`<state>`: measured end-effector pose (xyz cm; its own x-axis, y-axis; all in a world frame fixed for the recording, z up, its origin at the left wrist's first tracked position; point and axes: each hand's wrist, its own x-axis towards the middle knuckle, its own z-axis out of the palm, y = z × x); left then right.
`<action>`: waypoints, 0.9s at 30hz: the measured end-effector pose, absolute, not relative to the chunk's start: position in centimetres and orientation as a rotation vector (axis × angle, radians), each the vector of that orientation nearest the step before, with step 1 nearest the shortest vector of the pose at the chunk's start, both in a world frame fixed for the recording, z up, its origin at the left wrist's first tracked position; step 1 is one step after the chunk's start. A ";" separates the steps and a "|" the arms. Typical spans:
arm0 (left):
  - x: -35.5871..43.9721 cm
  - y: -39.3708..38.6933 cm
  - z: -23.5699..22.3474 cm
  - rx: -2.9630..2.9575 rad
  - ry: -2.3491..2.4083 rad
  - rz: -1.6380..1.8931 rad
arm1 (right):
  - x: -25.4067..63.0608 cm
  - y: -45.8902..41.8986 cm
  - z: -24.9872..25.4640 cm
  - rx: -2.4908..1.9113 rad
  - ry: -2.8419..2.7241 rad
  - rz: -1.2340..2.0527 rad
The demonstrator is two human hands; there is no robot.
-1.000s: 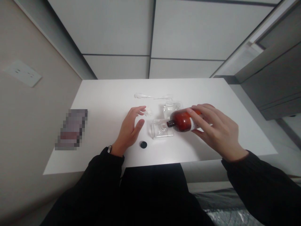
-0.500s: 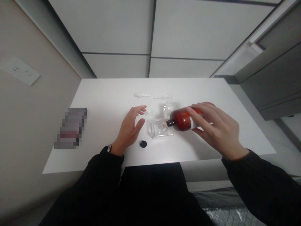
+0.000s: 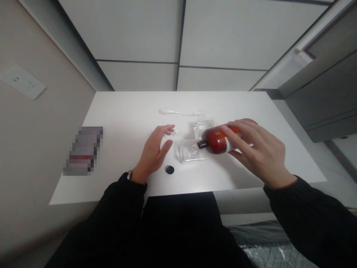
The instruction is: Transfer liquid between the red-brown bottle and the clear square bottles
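brown bottle (image 3: 216, 144) lies sideways in the right hand (image 3: 258, 150) beside a clear container (image 3: 190, 152).

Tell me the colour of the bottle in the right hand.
The bottle is reddish brown with a white label, clearest in the head view.

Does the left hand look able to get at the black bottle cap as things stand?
Probably yes: the left hand sits just beside the black bottle cap, and nothing stands between them.
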<state>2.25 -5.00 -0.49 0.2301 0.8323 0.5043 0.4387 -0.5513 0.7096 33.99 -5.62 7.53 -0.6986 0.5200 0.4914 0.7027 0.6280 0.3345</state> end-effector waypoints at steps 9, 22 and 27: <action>2.2 -5.0 -0.5 2.103 1.169 1.251 | 34.1 -5.4 7.6 -0.956 -2.498 -0.752; 2.2 -5.0 -0.5 2.101 1.165 1.244 | 34.1 -5.3 7.7 -0.921 -2.506 -0.764; 2.2 -5.1 -0.6 2.110 1.155 1.253 | 34.1 -5.4 7.7 -0.923 -2.507 -0.762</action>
<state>2.19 -5.08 -0.62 0.2459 0.8248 0.5091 0.4403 -0.5630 0.6994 34.06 -5.40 7.69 -0.7210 0.4826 0.4972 0.6776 0.6409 0.3606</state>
